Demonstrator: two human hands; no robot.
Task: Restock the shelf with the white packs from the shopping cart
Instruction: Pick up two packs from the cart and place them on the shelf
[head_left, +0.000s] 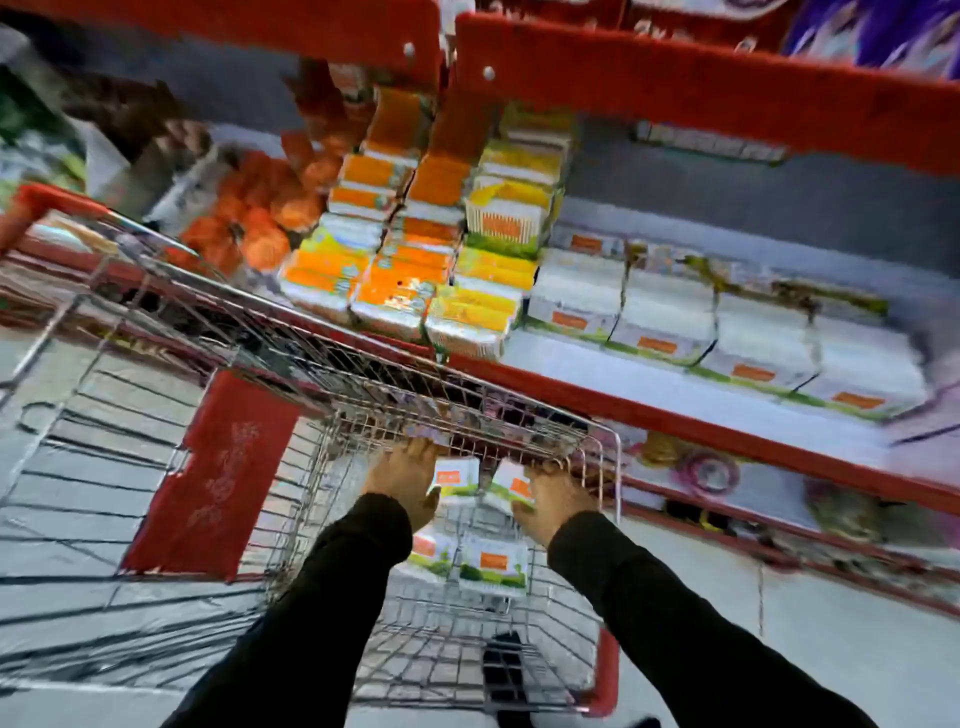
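I see both arms in black sleeves reaching down into the wire shopping cart. My left hand has its fingers curled on one white pack near the cart's far wall, and my right hand is closed on another white pack just beside it; the two packs nearly touch. Lower in the cart, near its bottom, two more white packs with orange labels and green edges lie side by side, partly hidden by the wrists. A red flap hangs at the cart's left part, and a red bumper marks its near right corner.

Beyond the cart's far rim runs the red front edge of the shelf. On that shelf a row of white packs stands toward the right end, set back from the front edge. To their left stand stacks of yellow packs and orange packs, reaching the shelf's front edge. Everything farther up is blurred.
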